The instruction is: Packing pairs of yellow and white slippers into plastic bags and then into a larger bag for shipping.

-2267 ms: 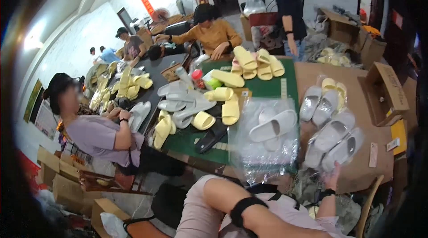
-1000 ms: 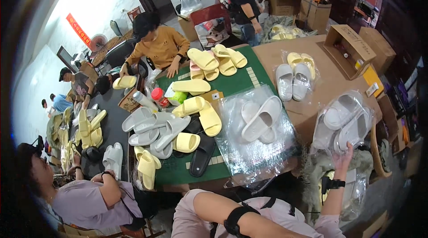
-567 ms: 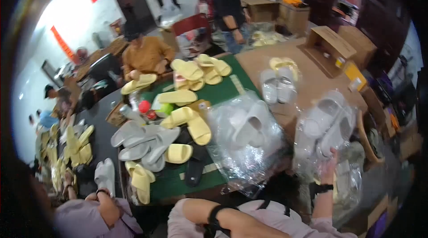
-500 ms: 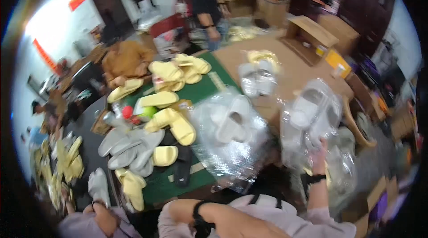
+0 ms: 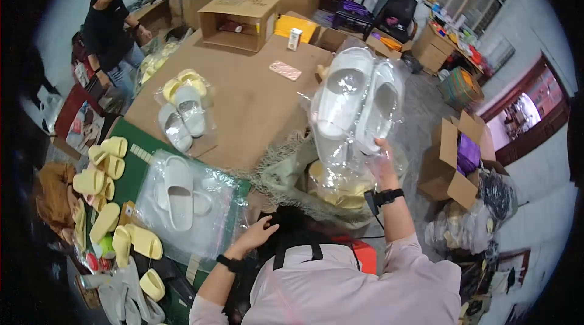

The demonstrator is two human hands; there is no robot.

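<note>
My right hand (image 5: pixel 383 157) grips the lower edge of a clear plastic bag. Inside it is a pair of white slippers (image 5: pixel 345 97), held up over an open woven sack (image 5: pixel 286 170). Bagged yellow slippers (image 5: pixel 347 197) lie in that sack, partly covered by the bag above. By the near table edge, my left hand (image 5: pixel 258 234) has its fingers apart and holds nothing. Just left of it, flat clear bags (image 5: pixel 213 221) are spread on the green mat (image 5: pixel 135 136), with loose white slippers (image 5: pixel 179 194) on top.
Yellow slippers (image 5: pixel 105 221) and grey slippers (image 5: pixel 128 297) crowd the table's left side. Bagged grey slippers (image 5: pixel 190 112) lie on the brown board (image 5: pixel 243 100), with a phone (image 5: pixel 285 70) and cardboard box (image 5: pixel 238 20) farther back. An open carton (image 5: pixel 441 164) stands right. A person (image 5: pixel 109 33) stands far left.
My view has swung to the right. The bagged white slippers, still in my right hand, are now over the woven sack. My left hand has come into view at the table edge.
</note>
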